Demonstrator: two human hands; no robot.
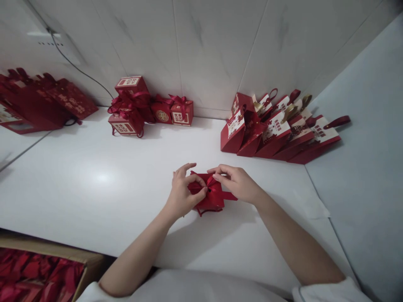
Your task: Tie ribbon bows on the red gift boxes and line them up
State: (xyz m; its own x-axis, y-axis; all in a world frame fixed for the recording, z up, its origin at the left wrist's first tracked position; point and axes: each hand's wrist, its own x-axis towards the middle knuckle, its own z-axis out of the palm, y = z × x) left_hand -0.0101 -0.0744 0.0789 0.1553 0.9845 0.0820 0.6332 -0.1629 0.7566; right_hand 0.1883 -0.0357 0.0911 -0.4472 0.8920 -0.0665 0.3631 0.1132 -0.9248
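A small red gift box (210, 202) rests on the white table (94, 180) right in front of me, wrapped with a red ribbon (227, 195). My left hand (182, 191) pinches the ribbon at the box's top from the left. My right hand (236, 181) pinches the ribbon from the right, fingertips meeting those of the left at the knot. A ribbon tail sticks out to the right under my right hand. Much of the box is hidden by my fingers.
Finished red boxes with bows (138, 107) stand by the back wall. A row of red gift bags with handles (280, 130) leans at the back right. More red bags (47, 102) lie far left. A cardboard box of red ribbons (40, 272) sits below the table's front edge.
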